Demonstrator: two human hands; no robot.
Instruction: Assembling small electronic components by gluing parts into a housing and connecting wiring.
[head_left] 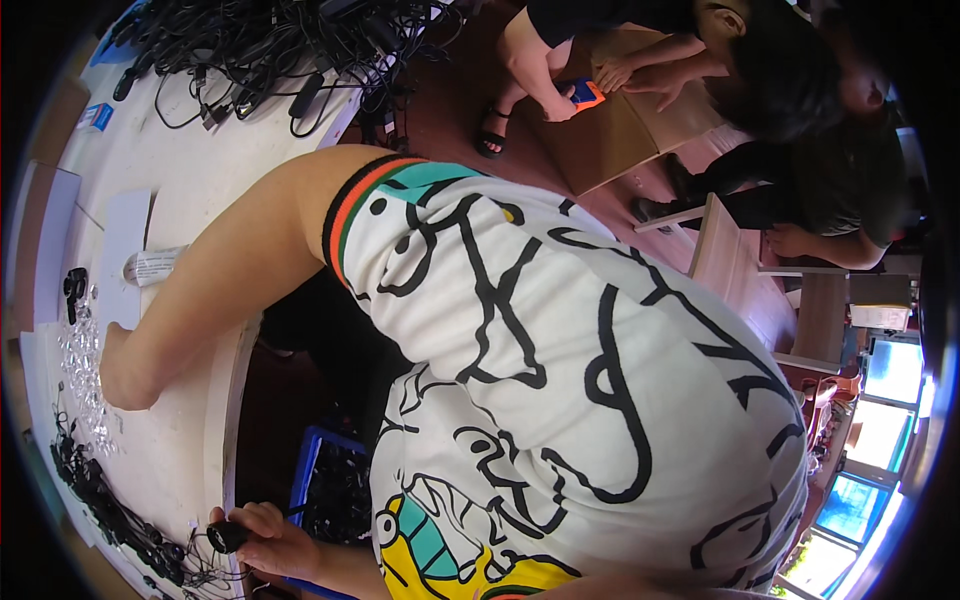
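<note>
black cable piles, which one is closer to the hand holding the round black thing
The smaller pile at the picture's lower left, near the left hand; the larger heap lies far off at the top.

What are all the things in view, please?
Table: one, white, left
Cable pile: one, black, top left
Cylinder: one, white, left
Clear pieces: many, colourless, left
Thin cables: several, black, lower left
Crate: one, blue, beside table
Round part: one, black, lower left
Co-workers: at least two, dark-clothed, upper right
Windows: several, bluish, right
Shirt: one, white patterned, centre
Left hand: one, bare, holding round part
Right hand: one, bare, left
</note>
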